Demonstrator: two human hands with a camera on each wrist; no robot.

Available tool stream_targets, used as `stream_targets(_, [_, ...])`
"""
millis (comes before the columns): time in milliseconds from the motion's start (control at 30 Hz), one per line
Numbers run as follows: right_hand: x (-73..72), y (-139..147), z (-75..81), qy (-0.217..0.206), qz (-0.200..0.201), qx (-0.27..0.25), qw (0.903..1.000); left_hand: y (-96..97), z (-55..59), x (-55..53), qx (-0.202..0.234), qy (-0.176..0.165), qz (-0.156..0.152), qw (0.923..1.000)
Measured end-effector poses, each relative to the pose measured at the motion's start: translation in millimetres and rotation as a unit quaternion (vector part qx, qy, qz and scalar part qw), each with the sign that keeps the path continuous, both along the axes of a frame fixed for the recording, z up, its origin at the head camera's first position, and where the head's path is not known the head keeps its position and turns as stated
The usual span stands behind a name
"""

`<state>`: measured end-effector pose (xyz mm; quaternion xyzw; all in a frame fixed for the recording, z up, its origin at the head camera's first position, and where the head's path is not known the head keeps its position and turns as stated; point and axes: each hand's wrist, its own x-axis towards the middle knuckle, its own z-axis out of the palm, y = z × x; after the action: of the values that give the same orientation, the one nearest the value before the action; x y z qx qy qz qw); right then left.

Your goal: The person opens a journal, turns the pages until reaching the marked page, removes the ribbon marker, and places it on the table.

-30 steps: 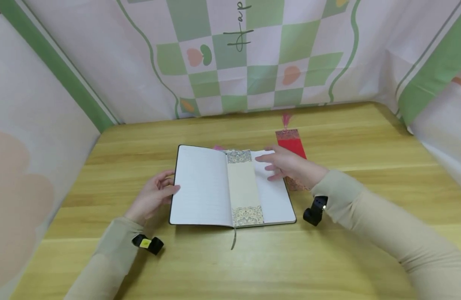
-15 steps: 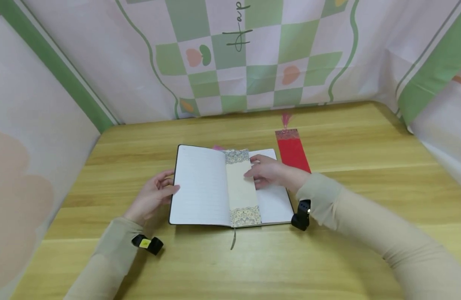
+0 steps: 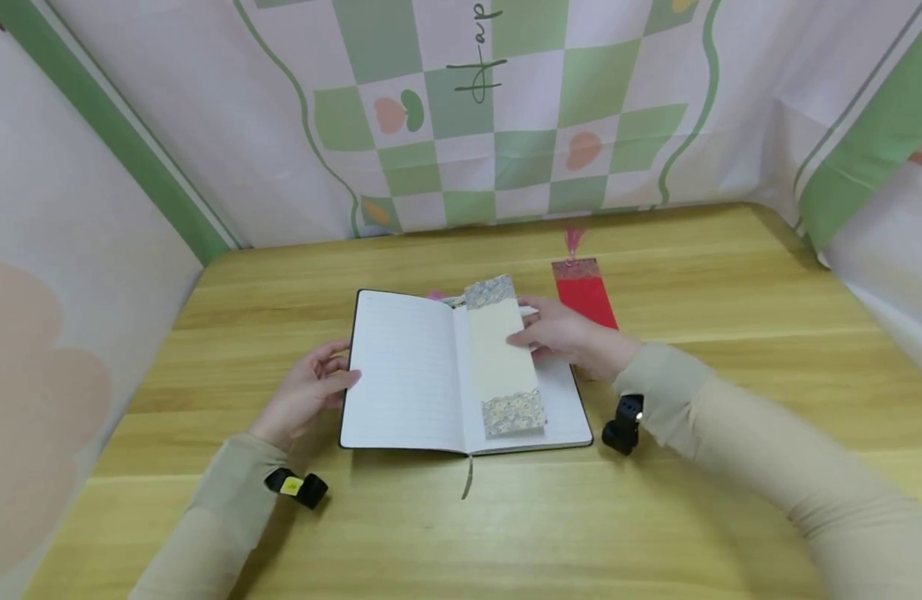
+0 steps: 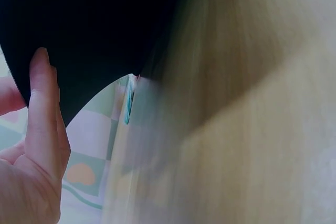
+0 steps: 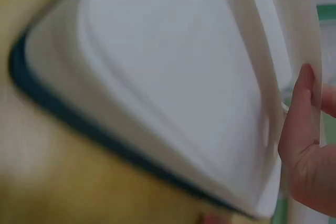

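1. Shifted right and lifted since earlier, the cream patterned paper bookmark (image 3: 500,350) is above the open black-covered notebook (image 3: 404,375), right side.
2. Right hand (image 3: 562,329) pinches its right edge; left hand (image 3: 307,392) pinches the notebook's left edge.
3. Grip lightly, avoid bending.

The notebook (image 3: 401,375) has smooth, matt paper pages, a dark cover (image 4: 94,19) whose finish is too shadowed to tell and a thin, fabric-looking ribbon (image 3: 468,480), while the cream bookmark (image 3: 501,354) looks like stiff, matt card. The red bookmark (image 3: 585,300) looks smooth too, its pink tassel (image 3: 573,242) made of fine thread. Beneath lies a smooth, wood-grained counter (image 3: 401,542) with a soft sheen; the printed hanging (image 3: 461,167) and beige sleeves (image 3: 776,475) are matt, creased cloth, and the black wrist cameras (image 3: 623,425) look like plastic.
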<state>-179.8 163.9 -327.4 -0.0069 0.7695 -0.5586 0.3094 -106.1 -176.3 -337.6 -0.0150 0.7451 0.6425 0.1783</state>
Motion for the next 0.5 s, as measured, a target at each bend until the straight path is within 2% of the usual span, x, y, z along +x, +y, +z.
stream_targets(233, [-29.0,57.5,26.8,0.051,-0.039,-0.021,0.9977,0.7,2.9,0.4,-0.01,-0.003,0.002,0.9999])
stream_targets(400, [-51.7,104.5,44.3,0.08,-0.09,-0.026,0.9923,-0.2,4.5,0.9,-0.013,-0.003,0.004,0.9999])
stream_targets(500, [-62.3,130.7,50.3,0.107,-0.134,-0.019,0.9851,-0.6,5.7,1.3,-0.014,-0.002,0.005,0.9999])
